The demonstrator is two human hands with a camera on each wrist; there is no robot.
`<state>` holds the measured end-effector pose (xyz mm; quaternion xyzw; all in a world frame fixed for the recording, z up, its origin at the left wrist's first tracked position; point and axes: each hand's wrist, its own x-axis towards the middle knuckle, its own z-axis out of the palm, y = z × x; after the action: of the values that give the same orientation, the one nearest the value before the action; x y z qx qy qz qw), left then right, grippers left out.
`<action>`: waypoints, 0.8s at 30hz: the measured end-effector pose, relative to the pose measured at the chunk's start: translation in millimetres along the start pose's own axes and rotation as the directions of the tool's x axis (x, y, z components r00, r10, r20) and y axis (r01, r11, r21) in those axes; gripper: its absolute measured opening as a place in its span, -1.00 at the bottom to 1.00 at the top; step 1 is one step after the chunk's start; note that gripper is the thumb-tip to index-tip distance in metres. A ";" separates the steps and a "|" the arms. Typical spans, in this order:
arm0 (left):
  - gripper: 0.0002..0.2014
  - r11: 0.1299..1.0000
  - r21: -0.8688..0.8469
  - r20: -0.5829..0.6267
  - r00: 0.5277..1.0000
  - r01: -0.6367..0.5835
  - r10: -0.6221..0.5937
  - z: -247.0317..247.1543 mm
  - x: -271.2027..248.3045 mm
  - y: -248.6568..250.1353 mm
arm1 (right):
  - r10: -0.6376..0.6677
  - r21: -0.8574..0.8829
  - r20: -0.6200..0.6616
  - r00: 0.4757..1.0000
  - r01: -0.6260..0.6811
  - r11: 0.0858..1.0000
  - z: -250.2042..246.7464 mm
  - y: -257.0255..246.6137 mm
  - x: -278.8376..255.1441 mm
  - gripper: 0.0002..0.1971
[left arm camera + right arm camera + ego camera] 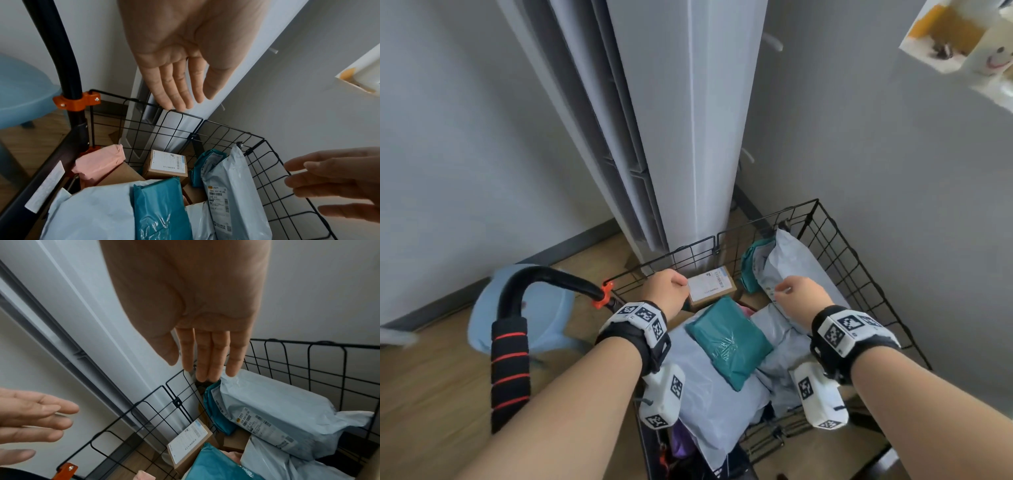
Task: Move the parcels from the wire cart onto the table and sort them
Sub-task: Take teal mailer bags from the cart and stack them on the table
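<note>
Both hands, left hand (180, 53) and right hand (197, 308), hover empty, fingers straight, over the wire cart (835, 240); teal mailer (729, 346) looks soft, slippery, so I'd grab its edges.

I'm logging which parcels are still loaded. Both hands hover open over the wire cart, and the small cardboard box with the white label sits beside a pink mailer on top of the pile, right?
Nearly. Both the left hand and right hand are open over the wire cart, but the mailer atop the pile beside the cardboard box is teal. The pink mailer sits low by the handle post, as the left wrist view shows.
</note>
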<state>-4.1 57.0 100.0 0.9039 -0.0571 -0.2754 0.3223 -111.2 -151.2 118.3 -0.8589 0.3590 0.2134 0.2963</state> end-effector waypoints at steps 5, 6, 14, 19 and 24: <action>-0.91 0.996 -0.049 0.046 0.996 0.080 -0.078 25.9 32.2 -14.2 | 0.024 0.012 0.084 0.996 -0.025 1.000 26.6 5.9 44.8 -0.74; -0.91 0.994 -0.050 0.054 0.994 0.098 -0.096 31.8 39.2 -18.7 | 0.020 0.011 0.101 0.995 -0.021 1.000 35.1 6.6 53.1 -0.73; -0.84 0.969 -0.120 0.168 0.966 0.215 -0.194 92.4 91.2 -75.9 | 0.057 -0.004 0.206 0.977 -0.057 0.998 124.9 20.3 125.2 -0.74; -0.86 0.964 -0.119 0.203 0.956 0.236 -0.209 130.3 116.8 -112.0 | 0.089 0.015 0.262 0.961 -0.096 0.995 172.3 29.2 154.5 -0.67; -0.62 0.951 -0.098 0.214 0.940 0.293 -0.268 196.1 158.0 -184.7 | 0.149 0.048 0.302 0.942 -0.171 0.984 215.2 45.2 173.8 -0.64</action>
<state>10.3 49.7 -211.9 0.8483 0.0586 -0.4101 0.3298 -64.7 -119.5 -156.2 -0.7736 0.3864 0.3503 0.3599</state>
